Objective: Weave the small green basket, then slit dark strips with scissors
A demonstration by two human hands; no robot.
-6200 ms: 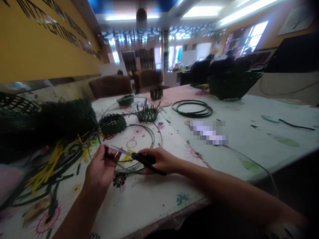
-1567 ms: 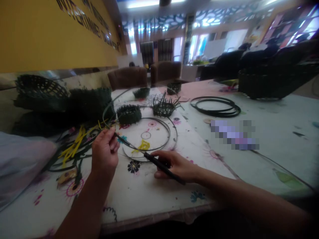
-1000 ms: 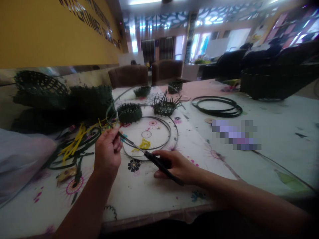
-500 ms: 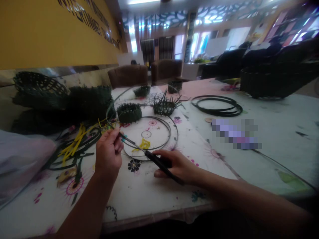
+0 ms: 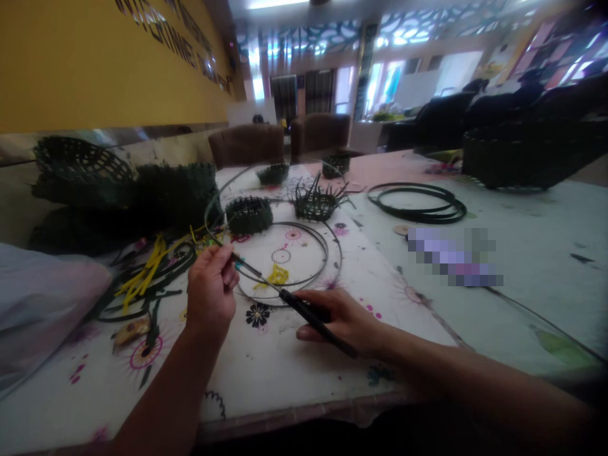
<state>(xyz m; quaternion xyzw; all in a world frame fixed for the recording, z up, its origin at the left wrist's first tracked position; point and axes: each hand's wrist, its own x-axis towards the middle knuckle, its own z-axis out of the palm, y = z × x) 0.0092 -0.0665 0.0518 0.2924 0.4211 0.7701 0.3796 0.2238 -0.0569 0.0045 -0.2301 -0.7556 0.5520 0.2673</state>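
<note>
Now, you are pinching a thin dark strip [image 5: 221,240] in your left hand [image 5: 210,291] while your right hand [image 5: 338,323] is gripping black-handled scissors [image 5: 308,315], blades slanting up-left toward those fingertips, over a flowered table [image 5: 266,373].

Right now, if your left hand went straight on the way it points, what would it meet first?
Probably the round dark green woven basket ahead of your left hand. Depth is unclear, though: the thin dark hoop lying flat on the table crosses that line and may pass underneath first.
</note>
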